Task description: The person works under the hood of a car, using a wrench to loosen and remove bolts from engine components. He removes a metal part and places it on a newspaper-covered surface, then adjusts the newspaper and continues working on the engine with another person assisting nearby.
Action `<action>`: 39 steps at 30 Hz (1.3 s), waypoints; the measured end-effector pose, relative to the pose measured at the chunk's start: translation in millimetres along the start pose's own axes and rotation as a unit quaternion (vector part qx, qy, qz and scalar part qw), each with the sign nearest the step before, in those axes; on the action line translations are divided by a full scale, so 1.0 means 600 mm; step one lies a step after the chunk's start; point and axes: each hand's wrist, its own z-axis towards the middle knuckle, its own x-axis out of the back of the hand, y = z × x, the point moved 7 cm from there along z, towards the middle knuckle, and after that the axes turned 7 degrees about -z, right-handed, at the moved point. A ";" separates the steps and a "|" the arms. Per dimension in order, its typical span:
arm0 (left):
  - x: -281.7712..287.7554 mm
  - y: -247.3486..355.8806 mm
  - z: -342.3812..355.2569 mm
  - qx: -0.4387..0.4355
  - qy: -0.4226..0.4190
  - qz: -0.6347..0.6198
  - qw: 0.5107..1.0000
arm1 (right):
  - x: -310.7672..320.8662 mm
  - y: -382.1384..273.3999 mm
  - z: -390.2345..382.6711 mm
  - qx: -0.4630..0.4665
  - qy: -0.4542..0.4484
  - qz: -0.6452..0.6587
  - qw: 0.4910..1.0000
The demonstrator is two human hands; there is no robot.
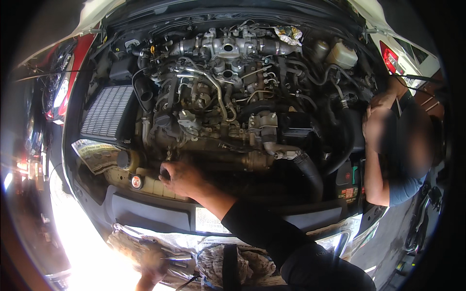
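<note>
My right hand [180, 177], on a black-sleeved arm, reaches into an open engine bay. Its fingers curl around a dark round part [165, 170] low at the front of the engine [218, 111], just right of a red-and-white radiator cap [136, 182]. My left hand [152, 264] is down at the lower edge, over crumpled newspaper [213, 264] on the car's front. It seems to grip a slim shiny metal tool [171, 259]; glare washes out part of it.
A ribbed air filter box [108, 111] sits at the left, with a black battery [348, 182] at the right and a white fluid reservoir [342, 54] at the back right. A co-worker [393, 145] leans in from the right, one hand [381, 102] on the bay's edge.
</note>
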 end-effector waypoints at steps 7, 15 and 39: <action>0.030 -0.030 0.026 0.127 -0.070 -0.076 0.986 | 0.011 0.012 0.013 -0.009 0.049 -0.033 0.998; 0.194 -0.091 0.314 -0.113 0.045 0.080 0.989 | 0.014 0.019 0.016 -0.037 0.024 -0.069 0.997; 0.163 -0.096 0.431 -0.188 -0.143 0.119 0.964 | -0.019 0.029 0.029 -0.100 -0.112 -0.031 0.988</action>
